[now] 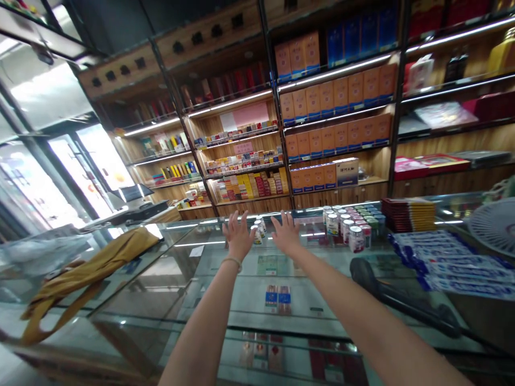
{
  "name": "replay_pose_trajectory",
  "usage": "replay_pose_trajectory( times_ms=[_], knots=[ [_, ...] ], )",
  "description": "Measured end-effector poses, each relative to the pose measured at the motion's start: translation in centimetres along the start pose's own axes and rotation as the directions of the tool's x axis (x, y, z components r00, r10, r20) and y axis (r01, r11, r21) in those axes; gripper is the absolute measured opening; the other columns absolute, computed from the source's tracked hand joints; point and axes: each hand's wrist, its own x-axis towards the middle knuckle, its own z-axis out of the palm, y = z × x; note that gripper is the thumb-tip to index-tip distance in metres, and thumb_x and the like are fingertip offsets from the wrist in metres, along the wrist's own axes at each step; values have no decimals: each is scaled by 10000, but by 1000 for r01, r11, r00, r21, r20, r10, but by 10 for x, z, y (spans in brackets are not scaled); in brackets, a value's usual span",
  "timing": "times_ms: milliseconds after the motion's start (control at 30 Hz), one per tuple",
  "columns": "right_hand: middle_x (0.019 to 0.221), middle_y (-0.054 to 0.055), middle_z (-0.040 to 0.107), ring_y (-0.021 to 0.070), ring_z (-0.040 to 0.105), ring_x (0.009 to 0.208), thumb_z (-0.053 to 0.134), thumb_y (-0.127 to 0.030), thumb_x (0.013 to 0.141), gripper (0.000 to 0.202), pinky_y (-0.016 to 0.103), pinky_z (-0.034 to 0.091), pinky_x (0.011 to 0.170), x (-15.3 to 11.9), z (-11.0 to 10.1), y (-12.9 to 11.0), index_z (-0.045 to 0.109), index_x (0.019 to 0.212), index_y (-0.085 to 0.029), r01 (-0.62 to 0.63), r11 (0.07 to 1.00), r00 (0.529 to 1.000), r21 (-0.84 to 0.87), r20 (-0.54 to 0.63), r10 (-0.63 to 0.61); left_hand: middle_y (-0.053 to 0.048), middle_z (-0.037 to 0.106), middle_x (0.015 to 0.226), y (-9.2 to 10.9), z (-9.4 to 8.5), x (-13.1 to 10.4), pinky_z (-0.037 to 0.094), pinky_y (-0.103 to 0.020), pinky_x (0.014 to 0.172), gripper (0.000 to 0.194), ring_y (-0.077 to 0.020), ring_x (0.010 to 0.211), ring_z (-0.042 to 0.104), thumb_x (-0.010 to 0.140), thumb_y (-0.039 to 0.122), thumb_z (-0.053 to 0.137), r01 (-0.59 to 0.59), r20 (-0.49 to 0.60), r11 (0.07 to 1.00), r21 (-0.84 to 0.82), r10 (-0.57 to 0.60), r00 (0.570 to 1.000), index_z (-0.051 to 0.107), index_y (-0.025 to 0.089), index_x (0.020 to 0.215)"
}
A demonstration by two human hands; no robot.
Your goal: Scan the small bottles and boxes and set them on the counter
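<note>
Both my arms reach forward over a glass display counter. My left hand has its fingers spread and holds nothing. Across from it, my right hand is also open, fingers apart. Between the two hands stands a small group of white-lidded jars; whether either hand touches them I cannot tell. Right of my right hand, rows of similar small jars with coloured labels stand on the glass. Under the glass, blue-banded packs lie below my forearms.
A mustard-coloured cloth with straps lies on the left counter. At right are a black-handled object, blue-and-white packets, a stack of red and yellow packs and a white fan. Behind, shelves hold orange boxes.
</note>
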Motion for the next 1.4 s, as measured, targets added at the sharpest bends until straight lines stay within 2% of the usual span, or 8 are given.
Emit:
replay_pose_trajectory(
  times_ms=[233, 533, 700, 900, 1067, 1233, 1400],
  knots=[
    [1661, 119, 238, 308, 148, 1528, 536, -341, 944, 574, 585, 137, 1182, -2, -35, 26, 421, 1504, -290, 79, 995, 997, -54, -10, -79, -154, 377, 1578, 42, -14, 0, 145, -552, 1226, 571, -311, 1486, 297, 911, 345, 572, -67, -40, 994, -86, 63, 997, 471, 248, 1465],
    [1648, 144, 266, 335, 175, 1514, 540, -400, 934, 587, 607, 142, 1169, -10, -99, 84, 439, 1498, -273, 29, 989, 1000, -142, 14, -27, -145, 377, 1575, 96, -28, -4, 185, -546, 1213, 558, -301, 1477, 310, 912, 332, 577, -72, 3, 985, -159, 74, 997, 477, 266, 1457],
    [1650, 138, 265, 340, 179, 1512, 548, -410, 932, 597, 612, 144, 1163, -16, -121, 114, 431, 1504, -288, -12, 979, 999, -201, 28, 18, -151, 374, 1572, 125, -25, -3, 191, -536, 1214, 550, -309, 1472, 309, 915, 358, 571, -86, 4, 974, -211, 89, 996, 489, 254, 1449],
    [1639, 135, 292, 342, 186, 1505, 527, -409, 937, 579, 613, 146, 1158, -9, -145, 147, 445, 1497, -287, -46, 966, 999, -253, 9, 50, -158, 395, 1550, 154, -15, 1, 232, -539, 1194, 528, -322, 1445, 338, 908, 377, 588, -93, -17, 949, -302, 92, 996, 530, 241, 1414],
    [1633, 140, 300, 353, 192, 1498, 512, -427, 942, 569, 622, 145, 1147, -4, -153, 175, 455, 1492, -293, -89, 953, 996, -290, 1, 93, -159, 414, 1519, 176, -3, 1, 267, -523, 1174, 494, -317, 1421, 367, 906, 381, 593, -73, -13, 931, -357, 73, 997, 564, 240, 1378],
    [1635, 121, 302, 340, 187, 1500, 506, -442, 939, 551, 616, 136, 1147, -1, -149, 195, 478, 1474, -311, -111, 942, 993, -318, 9, 119, -148, 406, 1516, 192, 10, 0, 272, -525, 1168, 483, -314, 1423, 362, 890, 388, 614, -65, -2, 924, -378, 70, 998, 586, 272, 1358],
    [1624, 115, 327, 343, 202, 1496, 521, -461, 924, 513, 613, 154, 1140, 6, -141, 205, 548, 1418, -324, -141, 948, 988, -286, 26, 155, -137, 405, 1512, 206, 21, 2, 281, -534, 1166, 462, -329, 1413, 368, 874, 420, 641, -38, 30, 910, -414, 55, 998, 626, 280, 1314]
  ],
)
